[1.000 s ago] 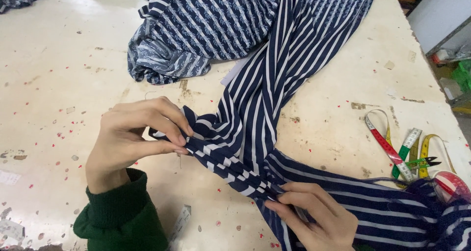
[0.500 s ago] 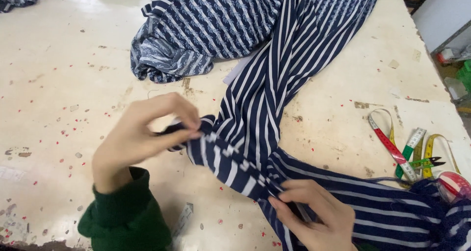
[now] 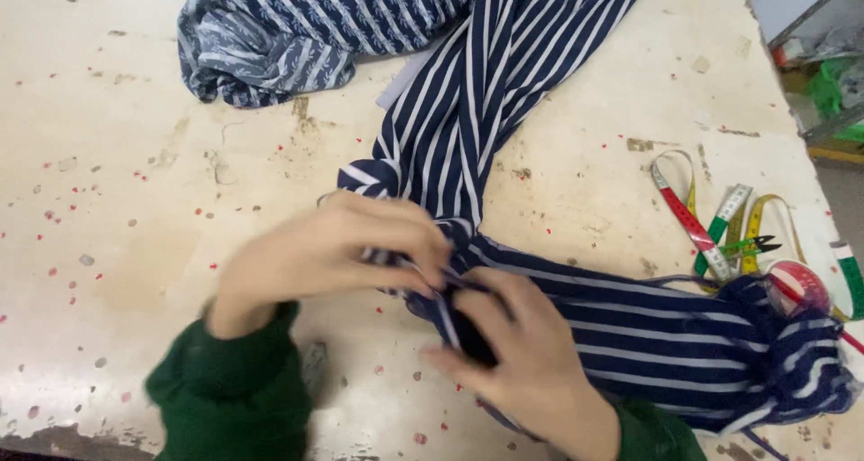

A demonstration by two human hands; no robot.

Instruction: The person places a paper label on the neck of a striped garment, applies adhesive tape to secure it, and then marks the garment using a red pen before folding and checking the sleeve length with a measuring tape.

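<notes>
- Hands meet at the table's near edge: left hand [image 3: 337,249] and right hand [image 3: 517,348] both pinch a bunched fold of the striped cloth [image 3: 468,137]
- cloth runs from the fingers up the worn table [image 3: 117,155] and off right
- measuring tapes [image 3: 720,227] lie to the right, apart

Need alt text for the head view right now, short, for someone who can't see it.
Both hands, left hand and right hand, pinch a navy white-striped fabric together on a speckled cream table. A measuring tape lies to the right; a patterned blue cloth sits bunched at the top.
</notes>
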